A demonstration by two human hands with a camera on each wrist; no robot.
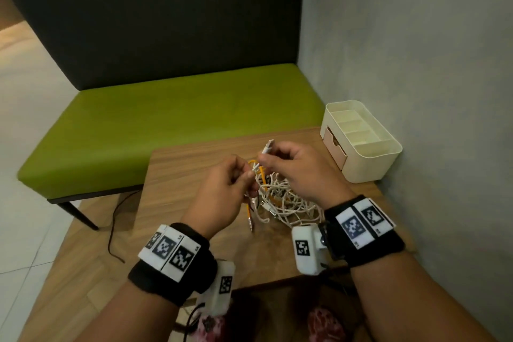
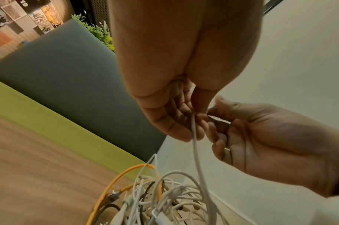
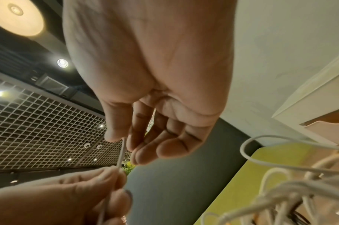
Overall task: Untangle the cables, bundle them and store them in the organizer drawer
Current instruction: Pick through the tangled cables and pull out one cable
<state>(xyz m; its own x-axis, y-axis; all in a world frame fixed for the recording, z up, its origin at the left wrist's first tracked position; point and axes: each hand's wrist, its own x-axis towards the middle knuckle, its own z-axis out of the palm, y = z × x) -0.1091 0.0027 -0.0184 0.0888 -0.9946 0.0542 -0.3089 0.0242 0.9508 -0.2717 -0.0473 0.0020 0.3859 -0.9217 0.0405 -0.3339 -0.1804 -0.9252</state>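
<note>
Cables point(image 1: 280, 197) sit tangled on the table point(image 1: 194, 172); we pinch one white cable point(image 2: 195, 149) between left hand point(image 1: 222, 194) and right hand point(image 1: 299, 169); nothing bundled, organizer point(image 1: 361, 141) drawer shut

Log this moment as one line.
stage: untangling | left hand: pinches white cable | right hand: holds its plug | pile: tangled on table | drawer: closed

Head cam looks down from above at the table point(image 1: 194, 164). Both wrist cams sit super close, angled upward along the palms. All three catch the cable tangle point(image 1: 280, 200).
</note>
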